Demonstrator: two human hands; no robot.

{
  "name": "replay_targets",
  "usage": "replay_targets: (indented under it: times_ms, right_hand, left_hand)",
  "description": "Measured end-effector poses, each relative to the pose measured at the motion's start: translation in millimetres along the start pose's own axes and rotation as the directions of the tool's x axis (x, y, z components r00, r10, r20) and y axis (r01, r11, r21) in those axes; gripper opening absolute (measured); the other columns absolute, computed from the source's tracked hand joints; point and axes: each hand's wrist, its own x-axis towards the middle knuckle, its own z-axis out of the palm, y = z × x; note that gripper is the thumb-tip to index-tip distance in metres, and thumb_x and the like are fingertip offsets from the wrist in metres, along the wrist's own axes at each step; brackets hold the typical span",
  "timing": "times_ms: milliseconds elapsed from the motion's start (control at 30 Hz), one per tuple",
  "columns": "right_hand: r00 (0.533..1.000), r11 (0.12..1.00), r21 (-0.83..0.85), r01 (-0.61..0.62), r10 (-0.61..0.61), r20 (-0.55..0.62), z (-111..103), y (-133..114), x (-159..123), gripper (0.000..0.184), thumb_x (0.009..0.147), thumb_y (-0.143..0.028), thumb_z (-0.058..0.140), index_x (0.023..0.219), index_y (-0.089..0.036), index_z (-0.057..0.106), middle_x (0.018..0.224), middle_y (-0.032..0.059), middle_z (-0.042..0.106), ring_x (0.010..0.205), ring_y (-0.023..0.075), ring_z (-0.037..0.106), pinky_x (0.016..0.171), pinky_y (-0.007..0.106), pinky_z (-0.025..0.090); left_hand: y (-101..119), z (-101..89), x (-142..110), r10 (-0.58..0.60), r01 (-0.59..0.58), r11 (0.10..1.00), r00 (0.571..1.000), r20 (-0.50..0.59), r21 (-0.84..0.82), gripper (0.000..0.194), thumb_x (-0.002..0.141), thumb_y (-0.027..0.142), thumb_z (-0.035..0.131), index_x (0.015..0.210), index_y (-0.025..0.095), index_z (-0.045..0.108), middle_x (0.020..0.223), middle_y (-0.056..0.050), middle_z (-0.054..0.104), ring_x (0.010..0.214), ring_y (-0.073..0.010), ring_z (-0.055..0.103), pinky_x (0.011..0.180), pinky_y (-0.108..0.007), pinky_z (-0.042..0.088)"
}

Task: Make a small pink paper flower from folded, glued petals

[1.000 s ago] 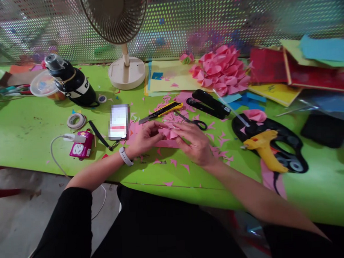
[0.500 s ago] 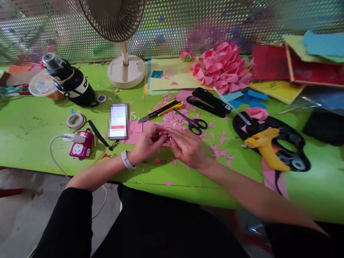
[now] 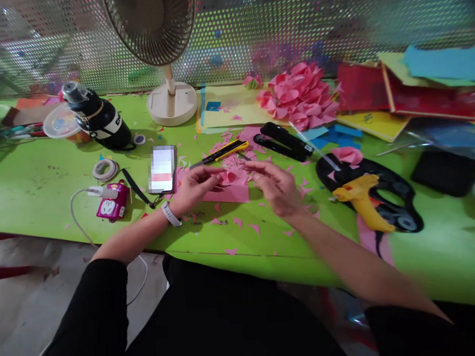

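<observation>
My left hand [image 3: 197,187] pinches a small curled pink paper petal [image 3: 229,176] between thumb and fingers, above a flat pink paper piece [image 3: 238,193]. To its right, apart from the petal, is my right hand [image 3: 277,188], with fingers bent and fingertips close together; whatever they may hold is too small to make out. Just beyond the hands lie a yellow-and-black box cutter [image 3: 231,150] and many pink paper scraps [image 3: 220,143]. The scissors are mostly hidden behind my right hand. A black stapler [image 3: 285,141] rests farther back.
A phone [image 3: 162,169], tape roll [image 3: 105,169], pink power adapter [image 3: 112,202] and black bottle [image 3: 97,118] stand left. A fan [image 3: 172,102] is behind. Right are a pink paper flower ball [image 3: 300,95], yellow glue gun [image 3: 361,199] on a black holder, and coloured paper [image 3: 444,62].
My hands, which were together over the paper, have moved apart. The right hand has shifted right, and a curled pink petal now shows at my left fingertips. The view has shifted slightly.
</observation>
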Motion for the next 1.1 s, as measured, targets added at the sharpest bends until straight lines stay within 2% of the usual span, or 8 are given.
replay_targets:
  times_ms: [100,200,467,567,700,767,933,1100]
  right_hand:
    - [0.974,0.936,0.269,-0.226,0.207,0.095,-2.7,5.3,3.5,0.031,0.091,-0.032,0.061,0.120,-0.028,0.072,0.122,0.0046,0.074,0.110,0.0235,0.070,0.095,0.044,0.059]
    - [0.943,0.878,0.351,-0.326,0.277,0.184,-0.2,9.2,2.2,0.031,0.089,-0.034,0.067,0.119,-0.031,0.073,0.125,0.0023,0.073,0.110,0.0222,0.070,0.096,0.042,0.058]
    - [0.932,0.828,0.429,-0.362,0.310,0.189,0.9,7.9,1.3,0.024,0.086,-0.036,0.074,0.109,-0.031,0.077,0.108,0.0011,0.076,0.091,0.0163,0.071,0.086,0.034,0.059]
    - [0.921,0.802,0.453,-0.389,0.332,0.203,0.8,8.3,2.7,0.022,0.084,-0.036,0.076,0.105,-0.029,0.078,0.104,0.0009,0.076,0.088,0.0156,0.071,0.082,0.033,0.059]
    - [0.898,0.774,0.455,-0.440,0.385,0.213,3.7,8.2,5.0,0.024,0.078,-0.038,0.081,0.100,-0.028,0.078,0.097,0.0011,0.076,0.080,0.0142,0.070,0.074,0.029,0.060]
    - [0.877,0.736,0.478,-0.479,0.427,0.221,5.5,8.3,6.3,0.027,0.072,-0.038,0.086,0.096,-0.027,0.079,0.093,0.0005,0.077,0.074,0.0126,0.069,0.069,0.027,0.059]
    - [0.789,0.562,0.569,-0.600,0.534,0.304,5.4,8.8,8.9,0.030,0.065,-0.036,0.091,0.091,-0.027,0.080,0.086,0.0000,0.077,0.067,0.0111,0.067,0.063,0.024,0.059]
    - [0.757,0.507,0.589,-0.629,0.571,0.317,4.3,9.2,10.2,0.032,0.060,-0.033,0.093,0.089,-0.027,0.080,0.083,-0.0002,0.077,0.064,0.0108,0.066,0.059,0.022,0.059]
  left_hand:
    - [-4.1,-4.8,5.2,-0.090,0.084,0.990,0.995,-0.051,-0.117,0.039,0.078,0.040,0.081,0.108,0.016,0.072,0.097,-0.006,0.077,0.076,-0.0112,0.073,0.076,-0.025,0.063]
    - [-6.7,-5.4,6.9,-0.139,0.129,0.975,0.989,-0.044,-0.181,0.038,0.076,0.038,0.084,0.106,0.017,0.074,0.098,-0.005,0.077,0.073,-0.0100,0.072,0.076,-0.025,0.062]
    - [-7.6,-4.8,6.0,-0.193,0.195,0.949,0.981,0.034,-0.247,0.038,0.073,0.036,0.086,0.104,0.017,0.075,0.092,-0.004,0.076,0.069,-0.0083,0.071,0.073,-0.023,0.061]
    - [-9.3,-5.8,4.9,-0.163,0.167,0.972,0.986,0.036,-0.167,0.039,0.077,0.037,0.083,0.108,0.016,0.074,0.093,-0.005,0.075,0.072,-0.0098,0.071,0.074,-0.024,0.062]
    - [-4.5,-5.2,1.7,-0.072,0.075,0.997,0.994,0.077,-0.033,0.040,0.082,0.036,0.079,0.114,0.015,0.072,0.093,-0.006,0.074,0.078,-0.0125,0.072,0.077,-0.026,0.062]
    - [-0.2,-5.5,0.4,-0.039,0.042,0.999,0.993,0.112,-0.026,0.043,0.083,0.034,0.079,0.121,0.017,0.070,0.097,-0.007,0.074,0.083,-0.0132,0.072,0.079,-0.026,0.062]
    - [4.9,-8.8,0.2,-0.029,0.040,0.997,0.988,0.150,-0.069,0.045,0.087,0.036,0.074,0.130,0.024,0.067,0.109,-0.007,0.073,0.086,-0.0125,0.072,0.078,-0.023,0.060]
    - [5.9,-7.3,0.7,-0.064,0.082,0.991,0.985,0.160,-0.107,0.049,0.086,0.040,0.075,0.131,0.024,0.067,0.116,-0.010,0.073,0.091,-0.0163,0.074,0.078,-0.025,0.060]
